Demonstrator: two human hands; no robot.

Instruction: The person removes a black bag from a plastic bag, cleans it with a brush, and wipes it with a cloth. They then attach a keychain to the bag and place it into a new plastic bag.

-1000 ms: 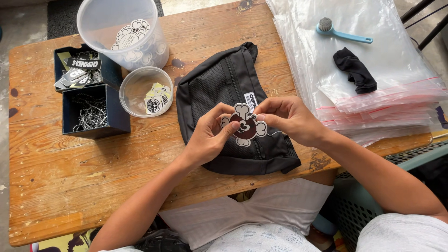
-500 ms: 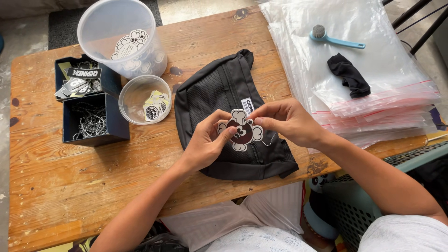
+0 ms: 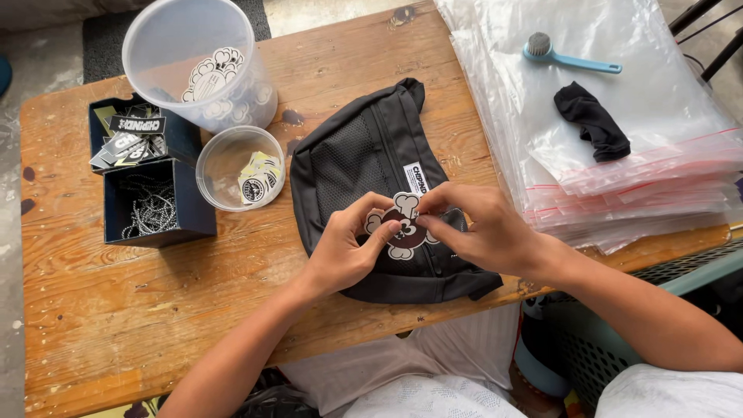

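A black pouch bag [image 3: 364,166] with a mesh panel lies on the wooden table [image 3: 155,310]. Just above its lower half, my left hand [image 3: 344,248] and my right hand [image 3: 480,228] together pinch a die-cut sticker [image 3: 401,228], white bone shapes around a dark round centre. My left thumb and fingers grip its left side, and my right fingertips grip its right edge. Part of the sticker is hidden behind my fingers.
A large clear tub [image 3: 197,66] with similar stickers stands at the back left, a small clear cup [image 3: 240,169] of round stickers beside it. A dark box [image 3: 151,182] holds tags and ball chains. Stacked zip bags [image 3: 619,147] at right carry a blue brush [image 3: 565,56] and black cloth [image 3: 592,120].
Both hands have stayed on the sticker over the bag, with only small finger shifts. The camera has drifted slightly.
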